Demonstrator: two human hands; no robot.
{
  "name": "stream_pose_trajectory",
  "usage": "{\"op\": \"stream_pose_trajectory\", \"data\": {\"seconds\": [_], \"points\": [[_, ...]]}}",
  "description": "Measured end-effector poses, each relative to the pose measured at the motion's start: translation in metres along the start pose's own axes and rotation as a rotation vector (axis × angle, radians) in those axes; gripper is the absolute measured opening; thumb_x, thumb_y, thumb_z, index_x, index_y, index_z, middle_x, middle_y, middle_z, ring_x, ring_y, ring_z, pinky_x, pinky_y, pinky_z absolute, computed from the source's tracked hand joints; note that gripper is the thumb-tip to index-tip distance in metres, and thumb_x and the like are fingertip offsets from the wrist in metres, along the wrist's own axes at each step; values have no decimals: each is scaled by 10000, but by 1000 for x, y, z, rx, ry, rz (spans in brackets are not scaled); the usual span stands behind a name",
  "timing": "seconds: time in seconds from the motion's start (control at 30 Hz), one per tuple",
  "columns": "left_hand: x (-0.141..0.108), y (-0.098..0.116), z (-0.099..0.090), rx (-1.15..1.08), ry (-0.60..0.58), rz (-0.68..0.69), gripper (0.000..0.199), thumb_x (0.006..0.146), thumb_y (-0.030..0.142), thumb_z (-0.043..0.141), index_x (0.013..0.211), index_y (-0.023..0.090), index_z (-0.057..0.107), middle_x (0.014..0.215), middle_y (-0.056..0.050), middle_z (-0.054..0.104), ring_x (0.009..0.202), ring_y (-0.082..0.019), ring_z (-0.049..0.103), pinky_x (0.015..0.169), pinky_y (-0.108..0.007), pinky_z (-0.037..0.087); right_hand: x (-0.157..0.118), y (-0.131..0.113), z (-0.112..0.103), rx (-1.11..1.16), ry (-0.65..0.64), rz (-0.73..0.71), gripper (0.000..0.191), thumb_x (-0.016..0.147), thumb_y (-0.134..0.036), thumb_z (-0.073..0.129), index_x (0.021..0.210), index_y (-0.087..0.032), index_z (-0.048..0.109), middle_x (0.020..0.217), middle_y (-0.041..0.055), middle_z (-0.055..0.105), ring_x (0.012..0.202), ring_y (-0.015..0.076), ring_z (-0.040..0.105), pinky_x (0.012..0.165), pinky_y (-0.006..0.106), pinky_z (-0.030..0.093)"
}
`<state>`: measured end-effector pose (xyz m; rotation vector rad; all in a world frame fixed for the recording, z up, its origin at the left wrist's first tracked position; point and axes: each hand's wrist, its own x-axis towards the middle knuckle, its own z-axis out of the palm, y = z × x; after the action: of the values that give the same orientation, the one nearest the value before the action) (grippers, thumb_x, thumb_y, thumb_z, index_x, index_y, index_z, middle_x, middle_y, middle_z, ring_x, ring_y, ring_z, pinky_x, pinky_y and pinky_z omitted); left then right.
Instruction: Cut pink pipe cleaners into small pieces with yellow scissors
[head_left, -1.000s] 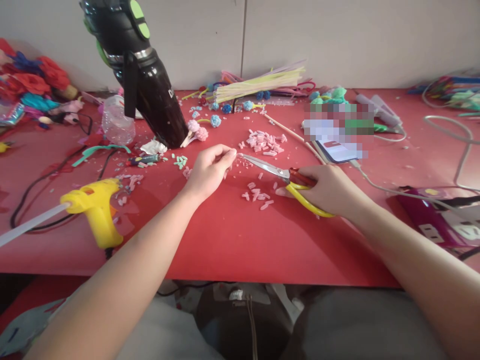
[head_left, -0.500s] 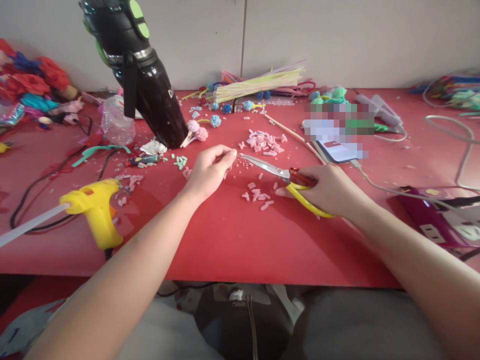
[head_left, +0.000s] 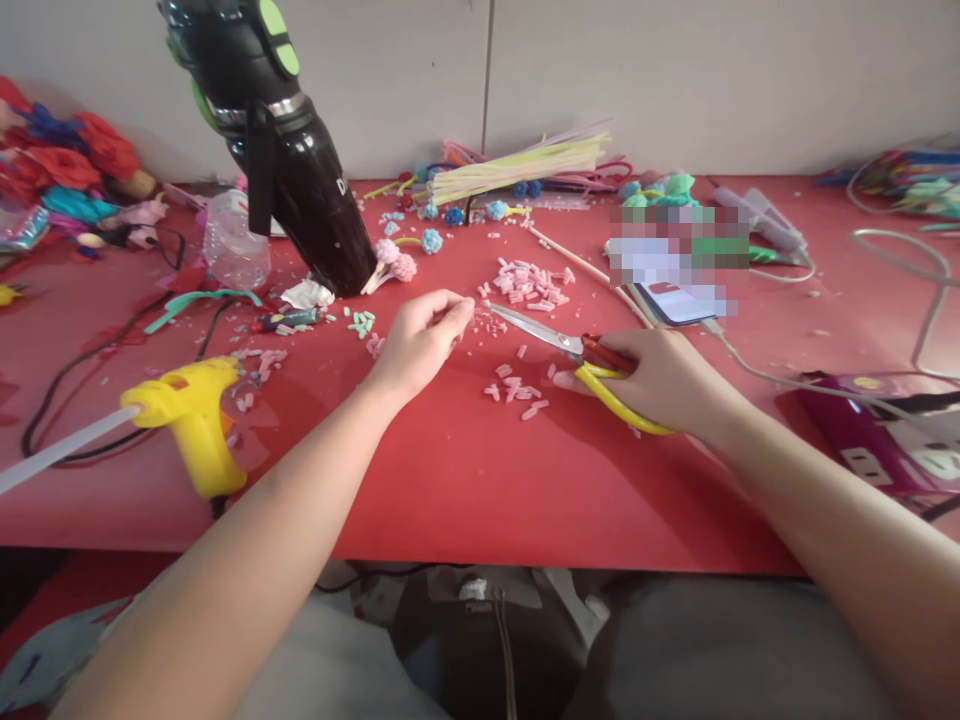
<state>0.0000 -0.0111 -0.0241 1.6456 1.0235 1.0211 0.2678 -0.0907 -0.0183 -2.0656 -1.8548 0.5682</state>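
My right hand (head_left: 652, 378) is wrapped round the handles of a pair of scissors (head_left: 544, 332), red and yellow with silver blades. Their tips point left, a short gap from my left hand (head_left: 427, 340). Thumb and forefinger of that left hand are pinched together; whatever they hold is too small to name. Behind the blades lies a heap of short pink cut pieces (head_left: 529, 284). A smaller scatter of pink pieces (head_left: 512, 386) rests on the red table in front of the scissors.
At left are a yellow glue gun (head_left: 191, 420), with a glue stick in it, and a tall black bottle (head_left: 311, 190). Pale yellow pipe cleaners (head_left: 521, 170) lie at the back. A phone (head_left: 675, 295) with a cable and a purple power strip (head_left: 862, 430) are at right.
The scissors have shifted very slightly to the right, their tips a little farther from my left fingers. My left hand has hardly moved.
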Motion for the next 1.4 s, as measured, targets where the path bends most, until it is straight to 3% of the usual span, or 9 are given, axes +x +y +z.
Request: {"op": "stream_pose_trajectory", "data": {"seconds": [0.6, 0.97, 1.4], "points": [[0, -2, 0, 35, 3, 12, 311, 1048, 282, 616, 750, 201, 578, 665, 23, 509, 586, -116, 436, 579, -288, 350, 3, 1, 1, -6, -14, -9, 769, 742, -891, 759, 658, -258, 331, 643, -2, 333, 646, 170, 304, 570, 360, 268], [-1, -2, -1, 32, -9, 26, 295, 1030, 305, 637, 757, 206, 587, 681, 17, 531, 592, -121, 439, 579, -295, 358, 3, -2, 1, 7, 36, -22, 909, 583, -1124, 606, 601, -258, 331, 593, -13, 326, 605, 157, 302, 544, 352, 262], [-1, -3, -1, 27, -3, 14, 331, 1063, 282, 598, 745, 207, 548, 665, 25, 494, 588, -118, 422, 574, -293, 336, 0, -3, -2, 23, -15, 7, 889, 595, -1110, 596, 666, -256, 358, 659, -35, 298, 665, 148, 296, 604, 347, 271]]}}
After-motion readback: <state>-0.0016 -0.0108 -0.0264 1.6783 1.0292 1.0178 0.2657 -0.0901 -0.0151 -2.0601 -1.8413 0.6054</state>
